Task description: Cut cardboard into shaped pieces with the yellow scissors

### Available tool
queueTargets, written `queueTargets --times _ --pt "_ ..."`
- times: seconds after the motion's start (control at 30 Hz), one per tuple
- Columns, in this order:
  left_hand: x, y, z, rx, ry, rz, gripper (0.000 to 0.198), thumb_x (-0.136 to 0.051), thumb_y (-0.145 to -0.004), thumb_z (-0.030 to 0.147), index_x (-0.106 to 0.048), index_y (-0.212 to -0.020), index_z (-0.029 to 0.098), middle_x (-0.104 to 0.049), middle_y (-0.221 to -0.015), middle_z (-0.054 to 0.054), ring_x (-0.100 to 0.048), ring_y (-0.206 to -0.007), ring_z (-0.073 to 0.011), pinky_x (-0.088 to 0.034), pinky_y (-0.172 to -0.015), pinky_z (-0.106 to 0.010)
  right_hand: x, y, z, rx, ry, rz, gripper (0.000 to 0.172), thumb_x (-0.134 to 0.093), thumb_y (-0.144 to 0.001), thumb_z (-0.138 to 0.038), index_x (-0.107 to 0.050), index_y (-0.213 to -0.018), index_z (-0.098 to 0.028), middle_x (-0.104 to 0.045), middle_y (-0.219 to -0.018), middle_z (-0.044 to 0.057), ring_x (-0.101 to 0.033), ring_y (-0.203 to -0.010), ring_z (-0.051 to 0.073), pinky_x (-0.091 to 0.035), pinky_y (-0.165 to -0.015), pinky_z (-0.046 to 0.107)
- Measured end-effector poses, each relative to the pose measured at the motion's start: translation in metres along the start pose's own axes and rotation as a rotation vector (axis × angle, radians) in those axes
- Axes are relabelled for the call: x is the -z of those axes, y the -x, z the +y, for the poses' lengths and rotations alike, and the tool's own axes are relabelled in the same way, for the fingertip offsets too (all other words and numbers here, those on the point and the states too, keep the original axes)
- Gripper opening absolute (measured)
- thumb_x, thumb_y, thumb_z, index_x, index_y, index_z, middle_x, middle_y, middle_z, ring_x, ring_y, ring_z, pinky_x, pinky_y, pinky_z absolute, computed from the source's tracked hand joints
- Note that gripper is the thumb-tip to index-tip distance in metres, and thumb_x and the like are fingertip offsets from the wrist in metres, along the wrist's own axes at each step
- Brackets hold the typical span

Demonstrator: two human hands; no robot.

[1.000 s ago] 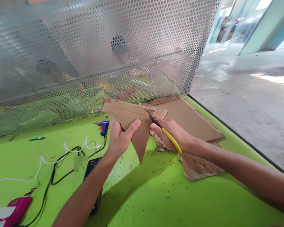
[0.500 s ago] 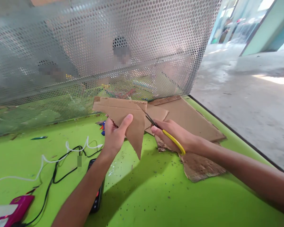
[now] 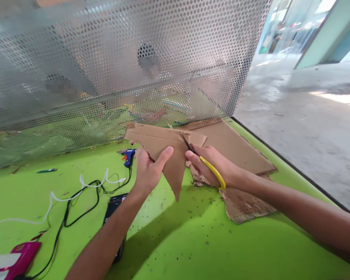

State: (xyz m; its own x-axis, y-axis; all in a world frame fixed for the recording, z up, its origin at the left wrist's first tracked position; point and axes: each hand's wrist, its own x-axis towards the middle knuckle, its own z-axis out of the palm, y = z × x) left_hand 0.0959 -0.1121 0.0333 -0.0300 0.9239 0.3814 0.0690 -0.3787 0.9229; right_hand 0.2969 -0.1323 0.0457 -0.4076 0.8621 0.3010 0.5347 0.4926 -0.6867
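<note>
My left hand point(image 3: 151, 167) grips a piece of brown cardboard point(image 3: 175, 167), thumb on top and fingers underneath. The piece is held above the table and tapers to a point towards me. In my right hand point(image 3: 211, 163) is a pair of scissors point(image 3: 212, 172) with yellow handles. Their dark blades lie at the upper right edge of the cardboard piece. Behind and to the right, a larger cardboard sheet point(image 3: 236, 146) rests on the table, with a torn, rough cardboard scrap point(image 3: 246, 206) partly under it.
A blue glue gun point(image 3: 129, 157), a black phone point(image 3: 116, 204), white and black cables and a pink power strip point(image 3: 23, 260) lie on the green table point(image 3: 169, 249). A perforated metal panel point(image 3: 175, 46) stands along the back, with people blurred behind it.
My left hand and the cardboard piece have shifted right, towards the scissors, and the blades now overlap the cardboard further. More of the glue gun and phone shows.
</note>
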Motion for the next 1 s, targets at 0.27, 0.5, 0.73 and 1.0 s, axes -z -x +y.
queueTargets --times 0.27,0.5,0.73,1.0 --pt "-0.003 0.003 0.002 0.042 -0.016 -0.052 0.038 -0.079 -0.08 0.041 -0.071 -0.108 0.018 -0.077 -0.108 -0.009 -0.072 -0.095 -0.0236 -0.061 -0.08 -0.033 -0.001 -0.002 0.004 0.02 -0.006 -0.003 0.04 -0.029 -0.105 -0.05 -0.038 -0.076 -0.023 -0.053 -0.062 -0.001 -0.044 -0.052 0.012 -0.028 -0.055 0.028" --pt "0.002 0.0 0.006 -0.019 -0.091 -0.059 0.028 -0.079 -0.079 0.04 -0.073 -0.095 0.017 -0.076 -0.099 -0.008 -0.071 -0.087 -0.0211 -0.06 -0.075 -0.03 0.002 -0.001 0.0 0.03 -0.018 -0.038 0.04 -0.029 -0.105 -0.048 -0.039 -0.076 -0.023 -0.052 -0.061 -0.001 -0.044 -0.051 0.012 -0.03 -0.056 0.028" --pt "-0.002 0.004 0.009 0.018 -0.077 -0.05 0.032 -0.079 -0.08 0.04 -0.073 -0.1 0.017 -0.077 -0.099 -0.007 -0.072 -0.086 -0.021 -0.06 -0.072 -0.028 0.002 -0.001 0.002 0.019 -0.026 -0.057 0.041 -0.028 -0.105 -0.049 -0.04 -0.075 -0.023 -0.055 -0.061 0.0 -0.048 -0.052 0.013 -0.033 -0.057 0.028" --pt "-0.002 0.002 0.012 0.009 -0.054 -0.123 0.029 -0.078 -0.081 0.04 -0.074 -0.099 0.018 -0.078 -0.101 -0.007 -0.073 -0.088 -0.0217 -0.061 -0.076 -0.029 0.004 -0.001 0.003 0.038 -0.022 -0.088 0.047 -0.026 -0.105 -0.056 -0.04 -0.073 -0.023 -0.056 -0.061 0.001 -0.048 -0.052 0.014 -0.035 -0.057 0.029"
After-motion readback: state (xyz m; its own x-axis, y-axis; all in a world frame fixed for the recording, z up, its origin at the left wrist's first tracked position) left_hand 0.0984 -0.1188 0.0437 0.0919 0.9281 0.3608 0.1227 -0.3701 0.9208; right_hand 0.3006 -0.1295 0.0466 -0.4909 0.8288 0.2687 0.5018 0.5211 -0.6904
